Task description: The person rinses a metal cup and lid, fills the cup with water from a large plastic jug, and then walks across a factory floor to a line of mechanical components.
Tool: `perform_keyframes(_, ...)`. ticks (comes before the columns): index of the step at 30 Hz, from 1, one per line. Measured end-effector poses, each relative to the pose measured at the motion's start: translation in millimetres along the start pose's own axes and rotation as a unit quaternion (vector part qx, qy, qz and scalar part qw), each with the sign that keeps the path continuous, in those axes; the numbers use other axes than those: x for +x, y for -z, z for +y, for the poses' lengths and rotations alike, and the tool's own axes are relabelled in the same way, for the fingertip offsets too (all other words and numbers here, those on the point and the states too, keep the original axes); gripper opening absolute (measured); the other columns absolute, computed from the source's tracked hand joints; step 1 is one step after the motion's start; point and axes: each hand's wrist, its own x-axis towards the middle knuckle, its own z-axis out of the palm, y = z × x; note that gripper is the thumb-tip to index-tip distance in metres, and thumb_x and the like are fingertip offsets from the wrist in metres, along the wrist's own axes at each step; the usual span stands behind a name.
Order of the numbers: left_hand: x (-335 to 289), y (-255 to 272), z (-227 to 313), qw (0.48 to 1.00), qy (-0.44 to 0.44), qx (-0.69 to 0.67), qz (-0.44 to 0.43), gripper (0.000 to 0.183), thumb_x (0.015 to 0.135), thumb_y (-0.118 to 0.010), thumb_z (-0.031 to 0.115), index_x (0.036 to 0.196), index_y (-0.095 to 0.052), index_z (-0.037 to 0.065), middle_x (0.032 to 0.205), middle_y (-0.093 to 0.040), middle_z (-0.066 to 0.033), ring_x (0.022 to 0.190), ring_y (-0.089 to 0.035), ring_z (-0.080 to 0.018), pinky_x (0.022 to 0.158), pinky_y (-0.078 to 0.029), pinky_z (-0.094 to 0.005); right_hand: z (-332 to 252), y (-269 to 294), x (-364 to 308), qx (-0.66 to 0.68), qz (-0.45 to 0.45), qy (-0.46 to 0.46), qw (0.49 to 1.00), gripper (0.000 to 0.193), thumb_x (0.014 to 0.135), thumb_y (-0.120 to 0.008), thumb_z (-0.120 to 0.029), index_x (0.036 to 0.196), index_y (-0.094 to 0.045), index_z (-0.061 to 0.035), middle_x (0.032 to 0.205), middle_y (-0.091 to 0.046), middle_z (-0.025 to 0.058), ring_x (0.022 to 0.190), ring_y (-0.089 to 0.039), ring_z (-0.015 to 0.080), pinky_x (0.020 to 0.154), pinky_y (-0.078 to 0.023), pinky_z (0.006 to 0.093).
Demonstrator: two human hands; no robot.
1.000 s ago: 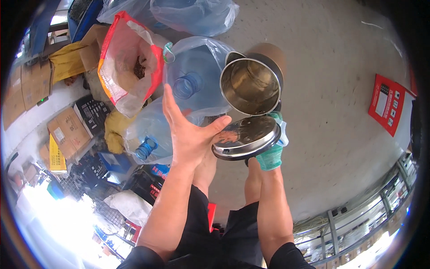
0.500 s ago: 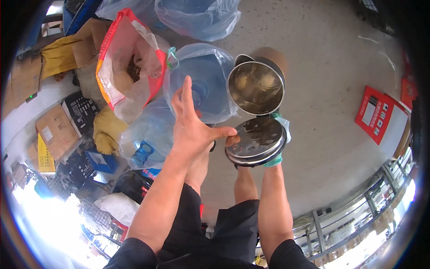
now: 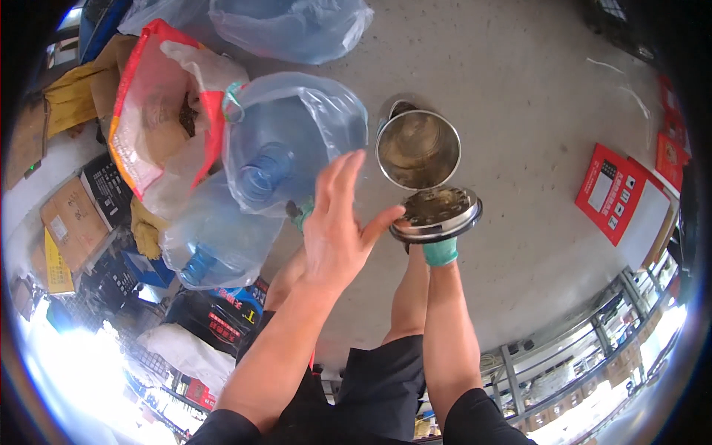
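Note:
A steel kettle [image 3: 417,148] hangs over the concrete floor with its round lid [image 3: 436,215] swung open toward me. My right hand [image 3: 440,251], in a green glove, grips the kettle just under the lid and is mostly hidden by it. My bare left hand [image 3: 335,222] is held up flat with fingers spread, just left of the kettle. Its thumb points at the lid's edge, and it holds nothing.
Clear plastic bags holding large blue water bottles [image 3: 285,152] lie to the left, beside a red-edged sack [image 3: 159,111]. Cardboard boxes [image 3: 70,215] and clutter fill the far left. A red carton [image 3: 615,193] lies at the right. A metal rack [image 3: 593,348] runs along the lower right.
My left hand has stayed open and drifted slightly right, its thumb coming off the lid. The kettle with its open lid has sunk a little away from me.

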Motion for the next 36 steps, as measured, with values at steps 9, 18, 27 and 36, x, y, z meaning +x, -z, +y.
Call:
perform_keyframes(9, 57, -138, -38, 0.986, 0.015, -0.1, -0.136, 0.072, 0.077, -0.084, 0.041, 0.131, -0.052, 0.005, 0.118, -0.053, -0.0106, 0.066, -0.052, -0.0112, 0.059, -0.047, -0.0251, -46, 124, 98, -0.227, -0.039, 0.036, 0.973, 0.03, 0.1, -0.057, -0.019, 0.126, -0.055, -0.005, 0.119, -0.063, 0.0092, 0.103, -0.062, 0.0201, 0.09, -0.054, 0.0355)
perform_keyframes(18, 78, -199, -50, 0.953, 0.139, -0.102, -0.25, 0.079, 0.076, -0.08, 0.057, 0.119, -0.046, 0.0, 0.081, -0.057, -0.0046, 0.072, -0.056, -0.017, 0.065, -0.049, -0.031, -65, 129, 136, -0.358, -0.005, 0.064, 0.931, 0.025, 0.097, -0.064, -0.022, 0.118, -0.059, -0.01, 0.102, -0.064, -0.0012, 0.086, -0.059, 0.0106, 0.073, -0.052, 0.0268)
perform_keyframes(27, 72, -221, -56, 0.941, 0.152, -0.18, -0.244, 0.078, 0.079, -0.078, 0.058, 0.117, -0.046, -0.001, 0.081, -0.059, -0.007, 0.078, -0.057, -0.0147, 0.068, -0.049, -0.0309, -111, 94, 76, -0.315, 0.276, 0.169, 0.892, 0.017, 0.095, -0.06, -0.014, 0.109, -0.066, -0.0063, 0.078, -0.059, -0.0021, 0.063, -0.051, 0.0073, 0.051, -0.038, 0.0224)
perform_keyframes(36, 74, -206, -48, 0.959, 0.124, -0.126, -0.22, 0.067, 0.083, -0.076, 0.054, 0.112, -0.053, -0.002, 0.081, -0.059, -0.0055, 0.075, -0.057, -0.0162, 0.071, -0.049, -0.0336, -133, 1, 66, -0.514, 0.153, 0.347, 0.77, 0.023, 0.09, -0.072, -0.008, 0.11, -0.063, -0.0054, 0.091, -0.059, -0.0049, 0.076, -0.052, 0.0049, 0.066, -0.044, 0.0215)
